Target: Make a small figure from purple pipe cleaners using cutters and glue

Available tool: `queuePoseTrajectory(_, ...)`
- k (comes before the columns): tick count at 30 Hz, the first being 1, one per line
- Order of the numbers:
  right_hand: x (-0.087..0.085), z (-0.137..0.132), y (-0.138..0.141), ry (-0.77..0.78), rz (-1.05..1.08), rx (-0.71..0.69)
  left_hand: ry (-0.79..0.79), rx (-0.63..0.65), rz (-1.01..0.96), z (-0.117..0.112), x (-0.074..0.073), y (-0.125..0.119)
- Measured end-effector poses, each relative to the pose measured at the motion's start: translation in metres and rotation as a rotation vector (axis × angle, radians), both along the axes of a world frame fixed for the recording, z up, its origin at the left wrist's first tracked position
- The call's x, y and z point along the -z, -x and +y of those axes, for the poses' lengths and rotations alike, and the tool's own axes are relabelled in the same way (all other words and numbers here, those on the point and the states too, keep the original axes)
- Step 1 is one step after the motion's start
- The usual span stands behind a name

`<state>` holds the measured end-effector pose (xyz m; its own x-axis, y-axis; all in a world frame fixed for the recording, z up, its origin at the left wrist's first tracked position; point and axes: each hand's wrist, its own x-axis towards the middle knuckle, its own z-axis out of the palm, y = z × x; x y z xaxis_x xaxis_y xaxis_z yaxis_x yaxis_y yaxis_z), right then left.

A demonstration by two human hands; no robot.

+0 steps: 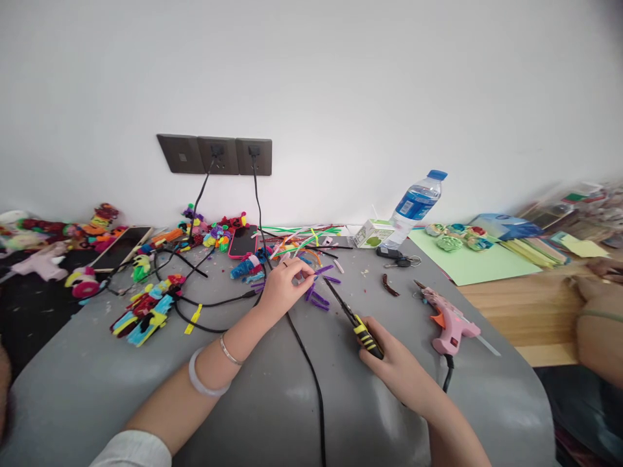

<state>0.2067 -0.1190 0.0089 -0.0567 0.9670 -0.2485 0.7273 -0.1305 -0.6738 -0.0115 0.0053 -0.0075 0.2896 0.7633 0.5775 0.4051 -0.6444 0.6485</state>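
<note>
My left hand [285, 285] pinches a short purple pipe-cleaner piece [322, 269] over the grey table [97, 383]. My right hand [392, 360] is closed round the yellow-and-black handles of a pair of cutters [355, 319], whose dark blades point up-left toward the purple piece. Several cut purple pieces [318, 298] lie on the table just below the pinch. A black cable [306, 357] runs between my arms.
A pink glue gun [448, 324] lies right of my right hand. Colourful pipe-cleaner figures [146, 311], a pink phone [242, 241], a water bottle [413, 204], keys [399, 259] and green paper [472, 263] crowd the back. Another person's arm [596, 324] rests at far right.
</note>
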Motion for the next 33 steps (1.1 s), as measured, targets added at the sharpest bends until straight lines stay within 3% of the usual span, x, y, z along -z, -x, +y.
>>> queuePoseTrajectory(5,0.005,0.0,-0.009,-0.077,0.163,0.075,0.066,-0.003,0.046,0.005,0.004,0.002)
queuePoseTrajectory(11,0.009,0.001,-0.021,-0.005,0.363,0.264,0.179,0.09,0.194,0.006,0.008,0.002)
queuePoseTrajectory(18,0.007,0.0,-0.021,0.006,0.378,0.238,0.198,0.127,0.285,0.005,0.008,0.002)
queuePoseTrajectory(21,0.01,-0.001,-0.022,0.003,0.379,0.231,0.145,0.069,0.234,0.01,0.006,0.007)
queuePoseTrajectory(25,0.01,-0.001,-0.022,-0.01,0.407,0.272,0.055,-0.111,0.235,0.02,0.001,0.02)
queuePoseTrajectory(28,0.007,0.001,-0.02,-0.007,0.44,0.309,0.141,-0.186,0.389,0.025,-0.001,0.028)
queuePoseTrajectory(33,0.002,0.001,-0.014,-0.008,0.456,0.42,0.248,-0.18,0.558,0.022,-0.004,0.029)
